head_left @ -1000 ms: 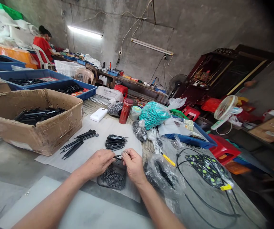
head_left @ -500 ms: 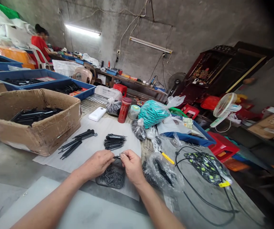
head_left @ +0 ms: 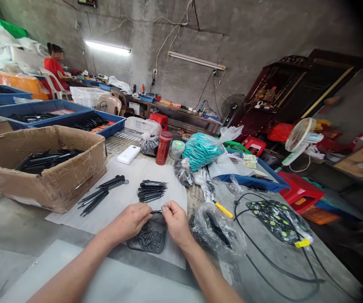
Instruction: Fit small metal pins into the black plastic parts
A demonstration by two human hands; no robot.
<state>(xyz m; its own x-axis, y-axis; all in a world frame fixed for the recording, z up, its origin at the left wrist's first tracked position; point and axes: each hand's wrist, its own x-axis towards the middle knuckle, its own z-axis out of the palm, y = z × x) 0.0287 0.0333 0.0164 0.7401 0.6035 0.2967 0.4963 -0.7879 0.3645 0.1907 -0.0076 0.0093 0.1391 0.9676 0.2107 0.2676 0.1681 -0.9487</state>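
Observation:
Both of my hands are closed on a slim black tool (head_left: pixel 156 211), held level just above a small clear tray (head_left: pixel 146 251). My left hand (head_left: pixel 133 219) grips one end, and my right hand (head_left: pixel 175 221) pinches the other. My fingers cover most of it. Short grey metal pins (head_left: pixel 150 239) fill the tray. Beyond my hands, black tools with thin pointed tips (head_left: pixel 151 190) lie side by side on a white sheet (head_left: pixel 121 210). Farther left on the sheet is a looser group of black handles (head_left: pixel 97 199).
A cardboard box (head_left: pixel 74 181) of black parts stands left, before blue trays (head_left: pixel 115 126). Beyond the sheet are a white power bank (head_left: pixel 128 154), red flask (head_left: pixel 164 148) and bag of teal pieces (head_left: pixel 202 150). A yellow-handled tool (head_left: pixel 223 209) and black cable (head_left: pixel 254 248) lie right.
My hands have dropped slightly in view and still hold the black tool between them, now nearly level. The whole view has shifted a little; the piles look unchanged.

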